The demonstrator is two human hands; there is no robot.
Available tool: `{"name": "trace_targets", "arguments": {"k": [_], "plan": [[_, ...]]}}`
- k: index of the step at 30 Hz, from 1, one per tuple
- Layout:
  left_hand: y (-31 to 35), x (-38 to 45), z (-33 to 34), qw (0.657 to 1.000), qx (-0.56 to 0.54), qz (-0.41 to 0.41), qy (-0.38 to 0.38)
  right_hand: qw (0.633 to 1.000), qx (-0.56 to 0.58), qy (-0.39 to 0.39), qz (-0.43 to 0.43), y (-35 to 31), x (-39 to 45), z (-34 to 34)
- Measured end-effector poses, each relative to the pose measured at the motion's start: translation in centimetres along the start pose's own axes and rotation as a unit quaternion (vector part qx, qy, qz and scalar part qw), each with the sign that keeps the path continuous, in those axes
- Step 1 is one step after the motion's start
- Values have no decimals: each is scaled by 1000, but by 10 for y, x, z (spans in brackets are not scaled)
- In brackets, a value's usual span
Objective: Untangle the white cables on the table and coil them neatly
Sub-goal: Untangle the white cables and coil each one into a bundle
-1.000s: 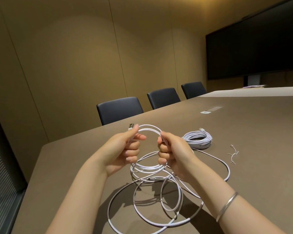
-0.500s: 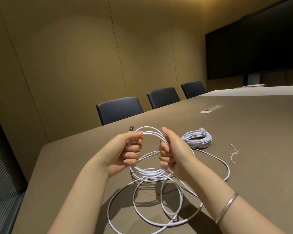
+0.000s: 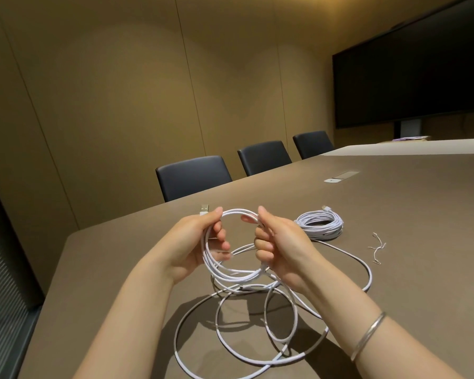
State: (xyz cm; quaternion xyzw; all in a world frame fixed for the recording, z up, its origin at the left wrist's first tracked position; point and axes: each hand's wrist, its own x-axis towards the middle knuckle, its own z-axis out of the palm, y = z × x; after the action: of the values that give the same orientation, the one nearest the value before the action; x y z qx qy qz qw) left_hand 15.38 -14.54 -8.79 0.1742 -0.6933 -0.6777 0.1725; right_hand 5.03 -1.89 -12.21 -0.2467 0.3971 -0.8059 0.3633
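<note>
Above the brown table (image 3: 411, 242) I hold a small coil of white cable (image 3: 230, 272) between both hands. My left hand (image 3: 196, 242) grips the coil's left side, and the cable's USB plug (image 3: 204, 209) sticks out above its thumb. My right hand (image 3: 279, 242) grips the coil's right side with curled fingers. The rest of this cable lies in loose, crossing loops (image 3: 257, 340) on the table below my wrists. A second white cable (image 3: 320, 224) lies in a tight, neat coil on the table to the right of my right hand.
A thin white twist tie (image 3: 377, 248) lies on the table right of the neat coil. Three dark chairs (image 3: 193, 176) stand along the table's far edge. A cable port (image 3: 341, 176) is set into the tabletop, and a large dark screen (image 3: 411, 64) hangs at the right.
The held coil has opened into a wider ring between my hands. My right thumb has risen onto the top of the coil. The loops on the table have barely shifted.
</note>
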Motion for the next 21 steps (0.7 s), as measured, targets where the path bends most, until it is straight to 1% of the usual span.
{"name": "trace_targets", "arguments": {"k": [3,6,8,10,12,14,17,19,21], "plan": [[1,1,1,995,-90,-45,-27,999,-22,5,-39,4,4,-1],[1,3,3,990,-128,-48,-18,997,-50,12,-56,5,6,-4],[1,6,0,989,-145,-31,7,991,-121,11,-47,6,6,-7],[0,9,-8,986,-162,-8,38,974,-226,-19,-15,7,4,-11],[0,11,-19,980,-184,19,69,950,-299,-79,44,7,3,-17],[2,12,-31,971,-215,41,93,923,-340,-145,106,8,0,-24],[6,11,-50,952,-269,68,131,857,-436,-230,149,15,-3,-29],[8,9,-64,939,-292,90,159,816,-500,-244,157,20,-4,-30],[11,6,-77,927,-308,111,183,777,-576,-215,137,23,-4,-30]]}}
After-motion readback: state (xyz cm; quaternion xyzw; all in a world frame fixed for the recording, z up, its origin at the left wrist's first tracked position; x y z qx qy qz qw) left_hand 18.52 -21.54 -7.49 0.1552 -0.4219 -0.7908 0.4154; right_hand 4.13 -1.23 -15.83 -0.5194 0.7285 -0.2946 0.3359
